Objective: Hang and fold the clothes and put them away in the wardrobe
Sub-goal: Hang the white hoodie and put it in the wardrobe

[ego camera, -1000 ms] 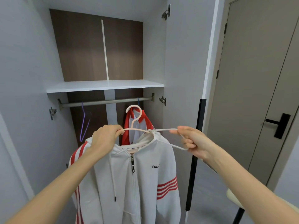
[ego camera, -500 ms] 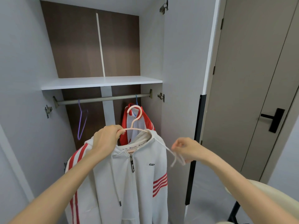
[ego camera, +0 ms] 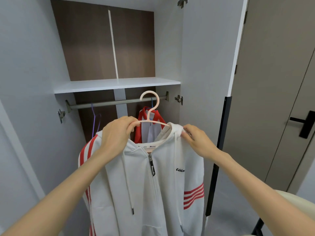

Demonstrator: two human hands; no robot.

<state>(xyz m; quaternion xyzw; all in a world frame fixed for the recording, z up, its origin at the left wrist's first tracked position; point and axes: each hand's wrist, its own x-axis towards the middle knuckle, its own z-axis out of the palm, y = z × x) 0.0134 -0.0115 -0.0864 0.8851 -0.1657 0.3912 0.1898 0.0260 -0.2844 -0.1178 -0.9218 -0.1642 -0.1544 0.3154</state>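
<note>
Pink hanger (ego camera: 148,116) raised, hook now at rod (ego camera: 110,103); left hand (ego camera: 117,133) grips hanger, right hand (ego camera: 196,140) moved, now pinching hoodie (ego camera: 162,176) shoulder.

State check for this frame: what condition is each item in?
hoodie: zipped, on pink hanger
pink hanger: in left hand, hook by rail, hooking unclear
right hand: pinching hoodie shoulder
red jacket: hung on rail
purple hanger: empty, on rail
wardrobe: open
room door: shut
</note>
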